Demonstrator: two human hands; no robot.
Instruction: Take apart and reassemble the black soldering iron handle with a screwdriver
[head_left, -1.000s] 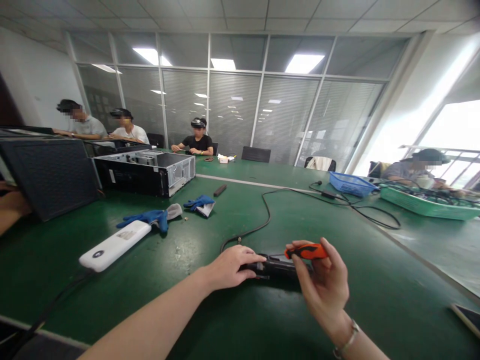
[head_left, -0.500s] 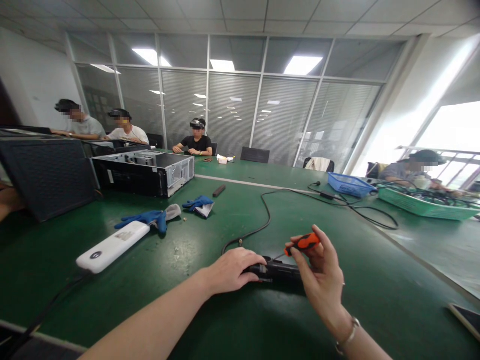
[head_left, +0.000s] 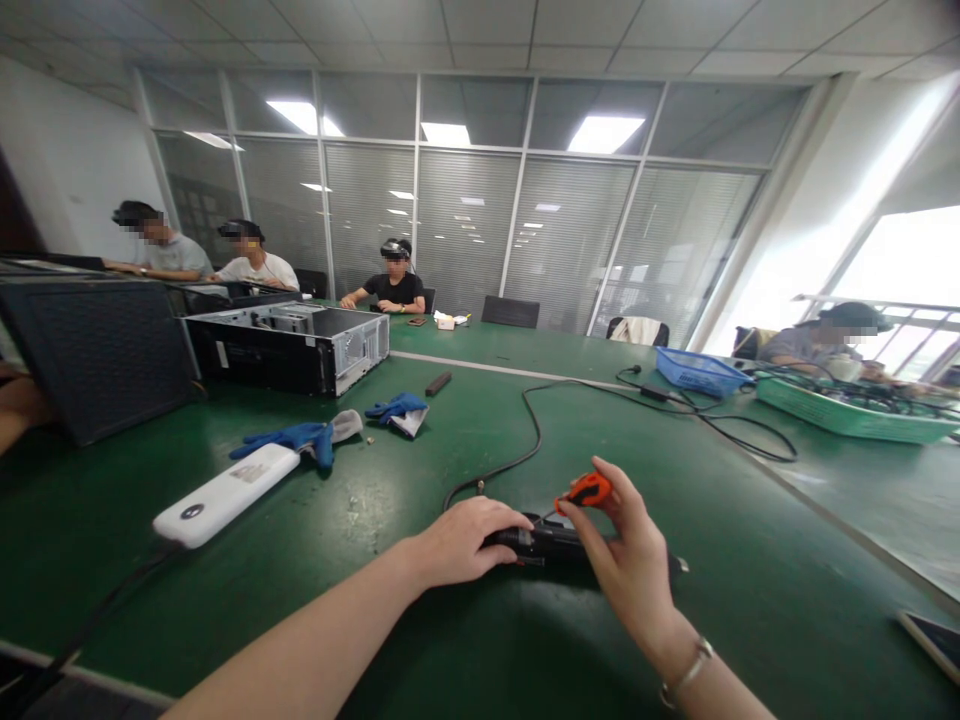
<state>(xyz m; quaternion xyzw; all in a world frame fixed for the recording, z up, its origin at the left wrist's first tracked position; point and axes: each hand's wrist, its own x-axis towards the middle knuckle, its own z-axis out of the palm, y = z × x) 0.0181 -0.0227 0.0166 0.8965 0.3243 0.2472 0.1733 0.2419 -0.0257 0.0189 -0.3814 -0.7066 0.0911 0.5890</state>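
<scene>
My left hand [head_left: 459, 540] rests with curled fingers on the near end of a long black device [head_left: 551, 543] lying flat on the green table [head_left: 420, 470], pinning it down. A black cable [head_left: 525, 440] runs from that device toward the far right. My right hand [head_left: 626, 560] pinches a small screwdriver with an orange and black handle [head_left: 586, 491]. Its thin tip points down and left onto the top of the black device. A bracelet sits on my right wrist.
A white power strip [head_left: 225, 492] and blue gloves [head_left: 300, 436] lie to the left. An open computer case [head_left: 292, 345] and a black panel [head_left: 97, 350] stand at the back left. Blue [head_left: 697, 370] and green baskets [head_left: 847, 410] sit right. A phone [head_left: 934, 640] lies near right. Several people sit around the table.
My right hand has tipped the screwdriver from lying level above the device to pointing down onto it, and has moved slightly left. My left hand has stayed on the device.
</scene>
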